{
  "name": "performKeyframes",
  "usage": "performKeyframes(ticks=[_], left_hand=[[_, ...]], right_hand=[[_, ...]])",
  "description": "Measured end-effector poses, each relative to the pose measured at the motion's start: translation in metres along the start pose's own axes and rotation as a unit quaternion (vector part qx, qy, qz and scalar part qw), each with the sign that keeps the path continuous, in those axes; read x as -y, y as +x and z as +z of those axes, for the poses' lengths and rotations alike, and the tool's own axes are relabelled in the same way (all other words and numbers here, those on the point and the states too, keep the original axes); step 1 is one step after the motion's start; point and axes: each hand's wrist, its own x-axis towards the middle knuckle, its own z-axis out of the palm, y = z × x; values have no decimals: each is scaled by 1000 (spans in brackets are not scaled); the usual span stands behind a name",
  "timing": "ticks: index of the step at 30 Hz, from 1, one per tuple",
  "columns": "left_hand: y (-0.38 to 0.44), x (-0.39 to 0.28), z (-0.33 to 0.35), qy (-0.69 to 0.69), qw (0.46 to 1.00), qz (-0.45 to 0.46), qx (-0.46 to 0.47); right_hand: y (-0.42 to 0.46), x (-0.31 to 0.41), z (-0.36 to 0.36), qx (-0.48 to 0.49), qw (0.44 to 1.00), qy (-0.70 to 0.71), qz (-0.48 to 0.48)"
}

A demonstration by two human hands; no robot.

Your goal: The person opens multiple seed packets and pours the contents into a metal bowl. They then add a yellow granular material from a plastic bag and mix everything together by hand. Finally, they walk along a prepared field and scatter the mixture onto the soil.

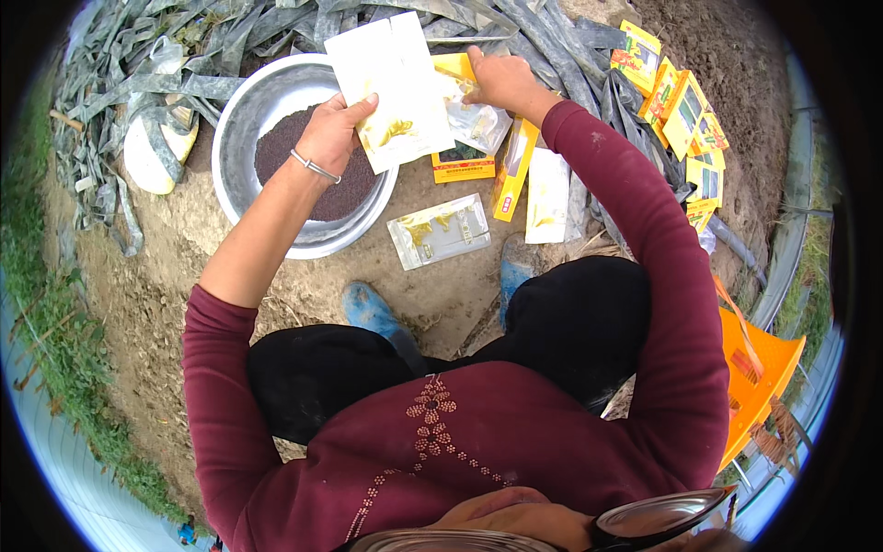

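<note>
My left hand point(331, 136) grips a white and gold foil packet point(397, 90) by its left edge, thumb on top. The packet hangs over the right rim of a metal basin point(230, 162), which holds dark brown seed-like granules point(281, 141). My right hand point(509, 83) is bent above a partly clear packet point(479, 124) and a yellow box point(463, 172). Its fingertips are close to the packet's upper edge, and whether they pinch it I cannot tell. On the soil in front of me lies another clear and gold packet point(440, 231).
A yellow carton point(516, 172) and a white packet point(547, 196) lie right of centre. Several yellow boxes point(684, 107) are strewn at the far right. Grey plastic strips point(276, 31) heap behind the basin. A white rounded object point(148, 155) and an orange plastic seat point(755, 372) flank me.
</note>
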Motion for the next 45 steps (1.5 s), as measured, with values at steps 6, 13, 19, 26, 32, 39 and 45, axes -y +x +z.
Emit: performKeyframes(ticks=[6,13,19,26,32,39,45], left_hand=[[-4,3,-4,-7,1000,16,12],[-10,4,-2,-23,999,9,26],[-13,3,5,-33,999,5,29],[-4,0,-7,-42,999,29,13],[3,2,-6,-86,996,7,30],[13,4,-9,-183,979,23,91],[10,-14,-18,-62,988,93,107]], right_hand=[[-12,13,5,33,997,-56,-30],[-12,13,24,-17,986,-102,-134],[-24,22,40,9,994,-26,-106],[-26,-16,30,-139,977,141,-82],[-25,-30,0,-19,848,526,60],[-39,18,-23,-110,758,642,17],[-43,22,-55,-48,886,461,-22]])
